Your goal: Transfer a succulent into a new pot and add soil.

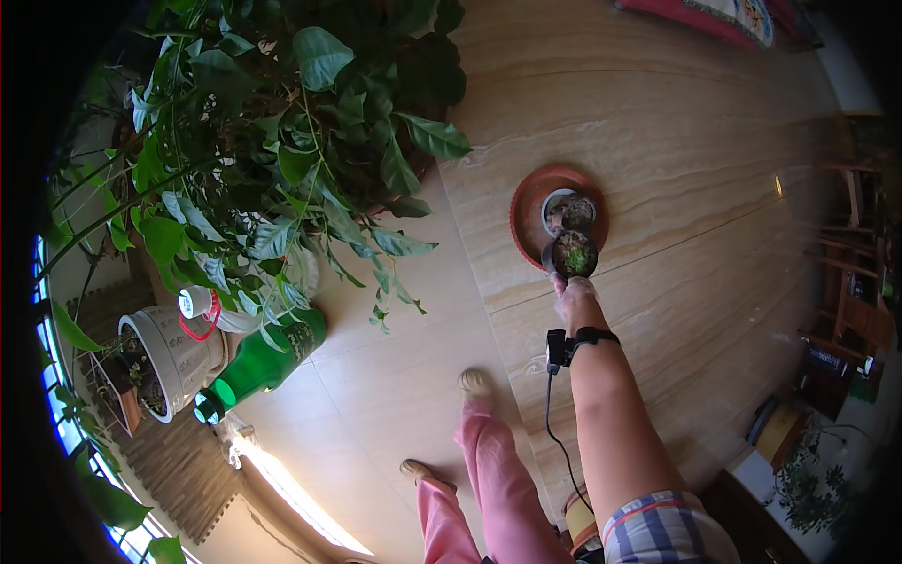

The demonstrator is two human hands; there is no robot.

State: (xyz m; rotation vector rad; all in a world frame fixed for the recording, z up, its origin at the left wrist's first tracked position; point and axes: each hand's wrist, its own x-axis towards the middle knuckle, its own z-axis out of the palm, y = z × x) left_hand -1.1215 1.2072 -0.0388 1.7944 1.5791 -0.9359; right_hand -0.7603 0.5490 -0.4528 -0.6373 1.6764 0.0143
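Note:
My right hand [573,292], in what looks like a thin clear plastic glove, grips a small dark pot [550,261] by its near side. Soil and a tuft of low green growth [576,261] show inside the pot. Just beyond it is a terracotta-coloured plant saucer [523,211] with a scalloped rim. The dark pot overlaps the saucer's near edge in view; whether they touch I cannot tell. A white-rimmed pot [547,213] stands in the saucer, with a small dark mass of soil [580,210] at its right. My left hand is out of view.
A large leafy plant [303,155] spreads across the upper left. Below it are a green plastic bottle [271,359], a white bottle cap [195,302] and a white planter [183,359]. Wooden furniture [856,303] lines the right; a cable [557,430] hangs from my wrist device.

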